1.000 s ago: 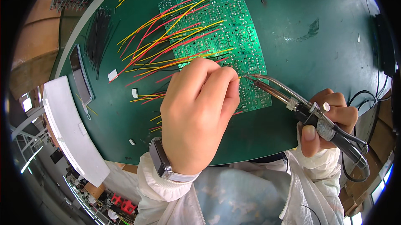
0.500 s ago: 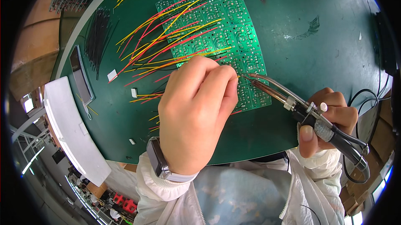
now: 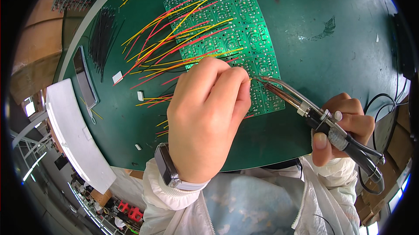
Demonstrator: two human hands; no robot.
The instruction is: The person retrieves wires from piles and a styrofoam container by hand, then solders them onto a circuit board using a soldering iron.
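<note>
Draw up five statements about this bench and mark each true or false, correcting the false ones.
1. The right hand holds a soldering iron. True.
2. Both wrists are bare. False: a watch is on the left one.
3. Red and yellow wires lie across part of the circuit boards. True.
4. The work surface is white. False: the tabletop is green.
5. The left hand has its fingers bent, close to the iron's tip. True.

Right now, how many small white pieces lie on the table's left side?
3: top piece, right of the phone; middle piece, by yellow wires; bottom piece, near the watch. The left hand may hide more.
</note>
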